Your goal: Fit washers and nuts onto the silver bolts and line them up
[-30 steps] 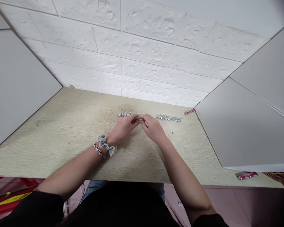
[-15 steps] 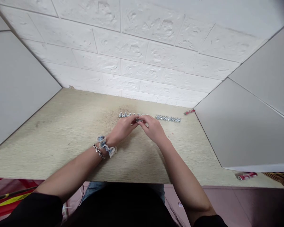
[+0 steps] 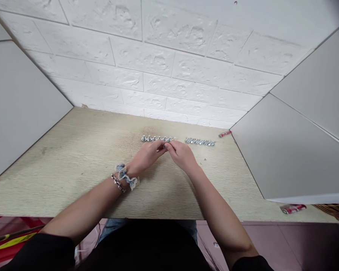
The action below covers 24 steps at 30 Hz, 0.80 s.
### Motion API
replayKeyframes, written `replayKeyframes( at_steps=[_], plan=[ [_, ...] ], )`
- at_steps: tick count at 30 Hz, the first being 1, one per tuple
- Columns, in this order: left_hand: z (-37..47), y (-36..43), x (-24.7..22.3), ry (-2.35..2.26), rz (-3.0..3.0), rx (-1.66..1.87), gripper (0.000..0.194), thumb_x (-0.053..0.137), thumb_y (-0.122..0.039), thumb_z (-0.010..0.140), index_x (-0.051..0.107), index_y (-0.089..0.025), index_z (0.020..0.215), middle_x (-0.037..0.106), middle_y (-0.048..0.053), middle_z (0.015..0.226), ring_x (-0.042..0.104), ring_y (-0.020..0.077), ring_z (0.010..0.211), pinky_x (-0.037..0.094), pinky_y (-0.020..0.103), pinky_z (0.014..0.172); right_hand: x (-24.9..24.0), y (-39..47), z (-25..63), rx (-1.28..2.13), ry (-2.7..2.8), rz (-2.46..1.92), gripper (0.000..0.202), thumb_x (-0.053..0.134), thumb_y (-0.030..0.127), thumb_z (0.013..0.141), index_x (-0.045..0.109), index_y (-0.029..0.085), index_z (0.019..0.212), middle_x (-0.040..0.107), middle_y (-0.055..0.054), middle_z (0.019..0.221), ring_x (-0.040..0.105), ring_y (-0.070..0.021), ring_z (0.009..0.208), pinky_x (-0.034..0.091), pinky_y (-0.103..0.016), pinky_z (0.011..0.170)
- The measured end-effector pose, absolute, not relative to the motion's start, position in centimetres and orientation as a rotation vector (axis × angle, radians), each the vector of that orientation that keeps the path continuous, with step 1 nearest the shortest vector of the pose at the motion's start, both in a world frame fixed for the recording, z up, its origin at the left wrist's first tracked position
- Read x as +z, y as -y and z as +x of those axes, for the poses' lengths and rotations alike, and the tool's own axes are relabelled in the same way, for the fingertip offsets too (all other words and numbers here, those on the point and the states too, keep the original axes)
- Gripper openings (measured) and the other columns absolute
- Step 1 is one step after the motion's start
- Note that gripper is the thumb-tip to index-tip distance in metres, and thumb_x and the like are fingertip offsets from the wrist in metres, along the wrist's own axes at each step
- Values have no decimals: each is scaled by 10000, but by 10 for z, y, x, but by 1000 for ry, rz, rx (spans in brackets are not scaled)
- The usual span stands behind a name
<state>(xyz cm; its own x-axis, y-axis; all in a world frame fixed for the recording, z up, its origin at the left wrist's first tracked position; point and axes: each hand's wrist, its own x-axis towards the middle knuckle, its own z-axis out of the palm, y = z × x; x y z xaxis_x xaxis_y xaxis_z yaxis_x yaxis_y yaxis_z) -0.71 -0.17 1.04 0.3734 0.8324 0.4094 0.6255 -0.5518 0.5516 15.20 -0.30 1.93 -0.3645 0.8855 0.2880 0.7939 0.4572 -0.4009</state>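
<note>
My left hand [image 3: 149, 153] and my right hand [image 3: 182, 153] meet at the fingertips over the middle of the tabletop. Both are closed around a small dark metallic piece [image 3: 164, 146], mostly hidden by the fingers. Just behind my hands, a row of silver bolts with washers [image 3: 149, 138] stands upright, its right end partly covered by my fingers. Right of that row lies a second line of silver screws [image 3: 200, 142], tilted and close together. A scrunchie and a chain bracelet circle my left wrist.
On the pale wooden table [image 3: 96, 150], a red battery [image 3: 225, 134] lies by the right panel's corner. Another red battery [image 3: 293, 209] is near the front right edge, beside something woven [image 3: 332, 211]. White brick wall behind; grey panels [image 3: 28, 109] at both sides.
My fingers have drawn closer together over the small piece, so less of it shows. More of the upright bolts behind my left hand are visible.
</note>
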Motion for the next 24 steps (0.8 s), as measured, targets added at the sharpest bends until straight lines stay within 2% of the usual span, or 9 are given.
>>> replayKeyframes(
  at_steps=[4, 7, 10, 18, 24],
  plan=[
    [-9, 0, 11, -1287, 2323, 982, 208, 488, -355, 860, 599, -190, 919, 651, 1, 756, 592, 124, 660, 440, 230, 621, 20, 5, 152, 311, 2188, -1385, 306, 305, 392, 912, 518, 208, 794, 593, -29, 743, 543, -170, 700, 362, -275, 619],
    [-10, -2, 10, -1291, 2326, 1015, 182, 498, -328, 857, 589, -183, 917, 655, 4, 770, 592, 126, 657, 429, 233, 602, 20, 6, 151, 350, 2142, -1295, 191, 367, 304, 888, 518, 208, 952, 617, -42, 867, 562, -181, 815, 407, -296, 708],
    [-12, -3, 7, -1304, 2332, 1037, 151, 521, -285, 843, 569, -177, 937, 653, 11, 793, 592, 132, 674, 427, 239, 608, 19, 5, 150, 344, 2160, -1218, 201, 416, 247, 859, 518, 203, 1027, 614, -63, 968, 552, -191, 914, 415, -322, 798],
    [-11, -1, 5, -1325, 2389, 957, 151, 514, -256, 852, 544, -177, 977, 641, 14, 817, 583, 134, 691, 407, 236, 615, 19, 4, 150, 309, 2200, -1239, 170, 412, 288, 877, 554, 196, 896, 607, -46, 865, 543, -177, 843, 406, -302, 750],
    [-9, 0, 3, -1272, 2433, 977, 158, 492, -281, 868, 541, -174, 975, 631, 12, 793, 577, 125, 675, 404, 227, 612, 17, 3, 149, 199, 2236, -1299, 305, 331, 344, 912, 539, 196, 744, 582, -41, 749, 525, -165, 736, 382, -288, 672]
  ],
)
